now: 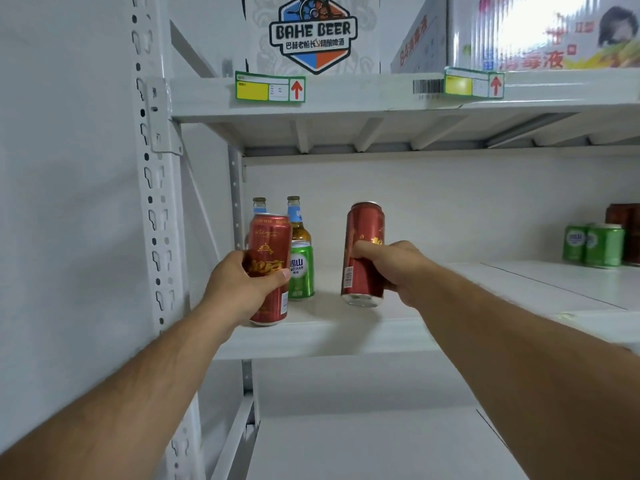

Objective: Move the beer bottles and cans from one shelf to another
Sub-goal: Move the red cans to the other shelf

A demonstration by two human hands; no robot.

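My left hand [242, 285] grips a tall red beer can [270, 237] that stands at the front left of the white middle shelf [346, 327]. My right hand [398, 268] grips a second red can [365, 226], tilted and held just above the shelf. Behind the left can stands a green can [302, 271]. Two amber beer bottles [298, 223] stand further back; the left one [259, 204] shows only its neck.
More green cans [594, 245] and dark red cans [623, 216] stand far right on the same shelf. A BAHE BEER carton [313, 32] and another box [540, 32] sit on the upper shelf. A perforated white upright [156, 202] runs down the left. A lower shelf [381, 445] lies below.
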